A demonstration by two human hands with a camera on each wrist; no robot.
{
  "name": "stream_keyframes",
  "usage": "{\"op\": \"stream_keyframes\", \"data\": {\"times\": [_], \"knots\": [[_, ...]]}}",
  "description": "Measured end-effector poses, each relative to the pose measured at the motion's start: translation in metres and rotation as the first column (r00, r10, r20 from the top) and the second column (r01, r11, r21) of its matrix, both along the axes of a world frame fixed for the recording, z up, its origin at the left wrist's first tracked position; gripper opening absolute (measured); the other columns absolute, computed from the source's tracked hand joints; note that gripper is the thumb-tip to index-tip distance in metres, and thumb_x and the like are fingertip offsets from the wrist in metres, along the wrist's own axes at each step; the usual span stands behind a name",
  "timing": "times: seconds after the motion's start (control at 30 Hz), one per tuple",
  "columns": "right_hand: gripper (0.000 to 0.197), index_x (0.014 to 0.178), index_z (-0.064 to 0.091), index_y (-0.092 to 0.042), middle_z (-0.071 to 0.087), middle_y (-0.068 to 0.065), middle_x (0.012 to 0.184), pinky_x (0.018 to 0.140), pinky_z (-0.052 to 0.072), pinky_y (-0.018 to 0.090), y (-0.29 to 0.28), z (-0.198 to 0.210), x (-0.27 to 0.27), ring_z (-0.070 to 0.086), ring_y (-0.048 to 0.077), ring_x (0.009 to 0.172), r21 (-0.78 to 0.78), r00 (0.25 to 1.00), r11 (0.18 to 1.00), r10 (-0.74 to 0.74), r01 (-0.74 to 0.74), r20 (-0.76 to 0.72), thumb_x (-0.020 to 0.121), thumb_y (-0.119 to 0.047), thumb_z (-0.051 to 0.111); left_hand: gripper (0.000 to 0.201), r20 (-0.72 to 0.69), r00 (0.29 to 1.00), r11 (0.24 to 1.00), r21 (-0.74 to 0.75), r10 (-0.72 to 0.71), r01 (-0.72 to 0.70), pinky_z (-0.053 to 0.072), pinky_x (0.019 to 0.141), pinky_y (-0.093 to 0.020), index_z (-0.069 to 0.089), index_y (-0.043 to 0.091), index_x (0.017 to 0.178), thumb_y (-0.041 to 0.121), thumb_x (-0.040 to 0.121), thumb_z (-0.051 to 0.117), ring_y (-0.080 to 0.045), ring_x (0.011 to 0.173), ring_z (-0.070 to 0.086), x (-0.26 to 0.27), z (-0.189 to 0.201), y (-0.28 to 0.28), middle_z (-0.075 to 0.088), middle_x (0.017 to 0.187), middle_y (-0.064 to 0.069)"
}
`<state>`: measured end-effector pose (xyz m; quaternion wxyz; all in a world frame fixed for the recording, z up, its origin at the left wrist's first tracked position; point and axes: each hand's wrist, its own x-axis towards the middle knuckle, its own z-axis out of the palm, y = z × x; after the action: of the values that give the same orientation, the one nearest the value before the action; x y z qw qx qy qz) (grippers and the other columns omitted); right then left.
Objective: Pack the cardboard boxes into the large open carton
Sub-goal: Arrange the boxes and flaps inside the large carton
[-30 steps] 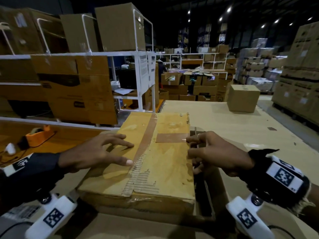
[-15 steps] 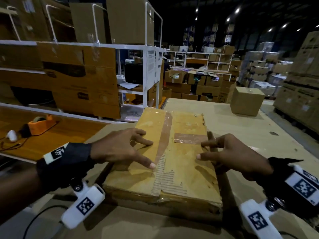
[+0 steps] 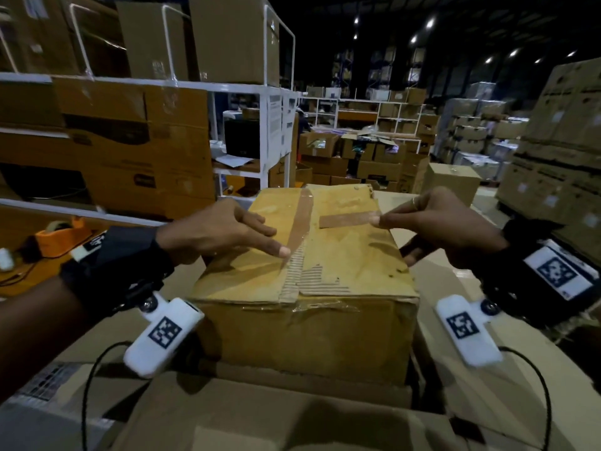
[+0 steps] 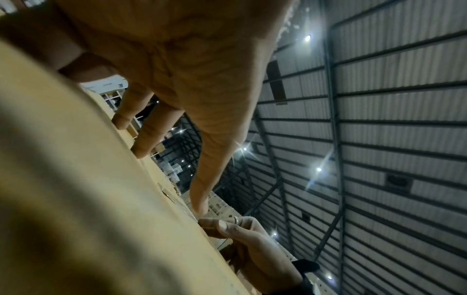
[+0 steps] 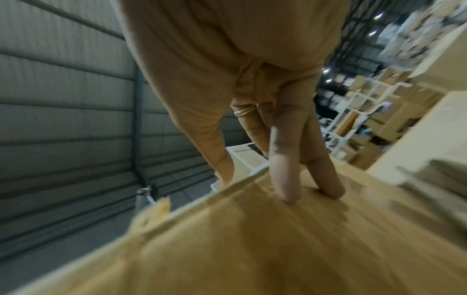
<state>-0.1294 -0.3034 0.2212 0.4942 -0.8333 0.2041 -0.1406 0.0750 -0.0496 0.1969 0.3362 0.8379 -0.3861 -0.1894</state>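
Observation:
A worn cardboard box [image 3: 341, 255] with brown tape and a torn top stands in the large open carton [image 3: 260, 415], its upper part above the carton's flaps. My left hand [image 3: 221, 232] lies over the box's left top, fingers spread and straight, with fingertips [image 4: 141, 151] touching the cardboard. My right hand [image 3: 439, 222] is at the right top edge. Its straight fingertips [image 5: 285, 191] press on the top while the thumb hangs down the right side. From the left wrist, the box [image 4: 76, 199] fills the lower left, with my right hand [image 4: 252, 239] at its far edge.
A white shelf rack [image 3: 240, 89] loaded with cartons runs along the left. An orange tape dispenser [image 3: 58, 236] sits on the bench below it. A smaller closed box [image 3: 453, 180] stands on the table behind. Carton stacks [image 3: 559, 157] rise on the right.
The box's front face has come into view. My right hand went from the box's side to fingertips on its top. My left hand slid further across the top.

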Motion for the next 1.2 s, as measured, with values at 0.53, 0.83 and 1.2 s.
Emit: {"op": "stream_keyframes", "data": {"times": [0.53,0.83,1.2], "knots": [[0.042,0.123,0.061,-0.017,0.066,0.001,0.109,0.050,0.059,0.029,0.011,-0.057,-0.013,0.076,0.021,0.069,0.097,0.992,0.995,0.022,-0.010,-0.124,0.084,-0.016,0.079,0.118,0.161,0.986,0.950,0.313,-0.053,0.000,0.039,0.113,-0.047,0.051,0.042,0.148,0.088,0.044,0.078,-0.027,0.149,0.032,-0.011,-0.033,-0.012,0.029,0.167,0.005],[0.021,0.108,0.078,-0.012,0.080,-0.003,0.095,0.069,0.060,0.023,0.010,-0.086,-0.028,0.076,0.011,0.083,0.138,0.994,0.990,0.050,-0.037,-0.097,0.089,-0.020,0.077,0.097,0.235,0.958,0.959,0.190,0.162,-0.209,0.055,0.095,-0.044,0.050,0.022,0.146,0.062,0.065,0.088,-0.022,0.120,0.053,-0.012,-0.046,-0.005,0.048,0.148,-0.004],[0.024,0.108,0.062,-0.041,0.074,-0.029,0.084,0.055,0.053,0.011,0.021,-0.059,-0.034,0.071,-0.007,0.078,0.229,0.952,0.969,0.019,-0.093,0.306,0.094,-0.023,0.067,0.065,0.136,0.952,0.957,-0.129,0.276,-0.259,0.044,0.066,-0.028,0.071,0.027,0.126,0.049,0.067,0.090,-0.014,0.107,0.054,-0.031,0.015,-0.003,0.057,0.142,0.000]]}}
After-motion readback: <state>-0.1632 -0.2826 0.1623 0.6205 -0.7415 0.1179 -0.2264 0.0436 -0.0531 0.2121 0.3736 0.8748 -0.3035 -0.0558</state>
